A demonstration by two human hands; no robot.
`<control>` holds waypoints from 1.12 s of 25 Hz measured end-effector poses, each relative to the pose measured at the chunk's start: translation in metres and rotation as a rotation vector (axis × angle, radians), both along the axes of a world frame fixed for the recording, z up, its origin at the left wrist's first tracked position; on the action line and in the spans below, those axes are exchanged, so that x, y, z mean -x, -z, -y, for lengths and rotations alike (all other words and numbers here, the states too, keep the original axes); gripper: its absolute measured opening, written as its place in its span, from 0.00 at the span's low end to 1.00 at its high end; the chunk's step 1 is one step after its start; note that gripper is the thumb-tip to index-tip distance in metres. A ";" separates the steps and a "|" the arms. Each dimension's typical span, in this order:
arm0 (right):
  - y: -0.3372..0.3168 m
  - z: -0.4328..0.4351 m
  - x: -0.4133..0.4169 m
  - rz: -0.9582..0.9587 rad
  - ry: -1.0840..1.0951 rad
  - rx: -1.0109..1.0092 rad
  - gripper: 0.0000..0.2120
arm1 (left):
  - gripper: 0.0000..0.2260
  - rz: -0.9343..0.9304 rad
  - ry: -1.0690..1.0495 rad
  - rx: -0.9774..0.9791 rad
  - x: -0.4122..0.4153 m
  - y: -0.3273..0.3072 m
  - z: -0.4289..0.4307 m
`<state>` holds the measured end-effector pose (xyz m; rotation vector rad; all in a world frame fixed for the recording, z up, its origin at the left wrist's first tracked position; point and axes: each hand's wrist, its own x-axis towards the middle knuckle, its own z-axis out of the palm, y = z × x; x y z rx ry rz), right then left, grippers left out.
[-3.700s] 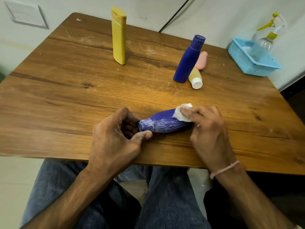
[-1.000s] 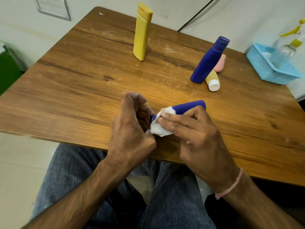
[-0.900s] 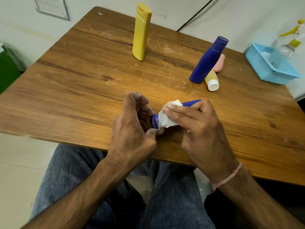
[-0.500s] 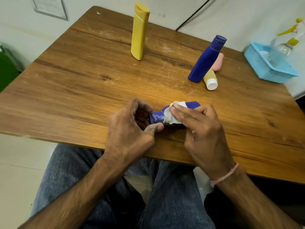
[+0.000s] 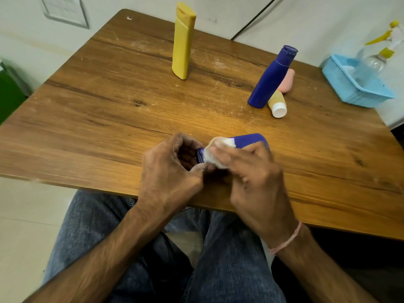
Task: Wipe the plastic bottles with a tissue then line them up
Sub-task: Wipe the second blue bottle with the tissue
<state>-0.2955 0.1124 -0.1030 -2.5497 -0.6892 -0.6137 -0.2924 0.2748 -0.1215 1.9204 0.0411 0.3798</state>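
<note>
we are wiping: our left hand (image 5: 172,169) grips the cap end of the blue bottle (image 5: 249,141) lying near the table (image 5: 109,106) edge, our right hand (image 5: 249,171) presses the tissue (image 5: 215,153) on it. next, likely stand it by the yellow bottle (image 5: 182,40).

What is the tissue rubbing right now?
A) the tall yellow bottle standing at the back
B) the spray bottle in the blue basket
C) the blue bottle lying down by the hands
C. The right hand holds the tissue against the blue bottle, which lies on its side on the table, and the left hand grips its cap end.
</note>
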 end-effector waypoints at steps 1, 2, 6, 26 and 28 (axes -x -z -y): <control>0.002 -0.007 0.008 -0.013 -0.074 0.001 0.27 | 0.12 0.013 -0.009 -0.006 0.000 0.001 0.000; 0.002 -0.008 0.011 -0.025 -0.127 0.007 0.27 | 0.10 0.022 -0.011 -0.010 0.000 0.001 -0.001; -0.001 0.019 -0.011 -0.014 0.049 0.003 0.29 | 0.16 -0.027 0.011 0.016 -0.001 0.000 -0.001; 0.005 0.050 -0.020 -0.032 0.333 -0.016 0.30 | 0.15 -0.032 -0.008 0.075 -0.002 0.003 -0.001; 0.005 0.041 -0.016 -0.016 0.392 -0.056 0.30 | 0.15 -0.031 -0.009 0.068 -0.002 0.002 0.001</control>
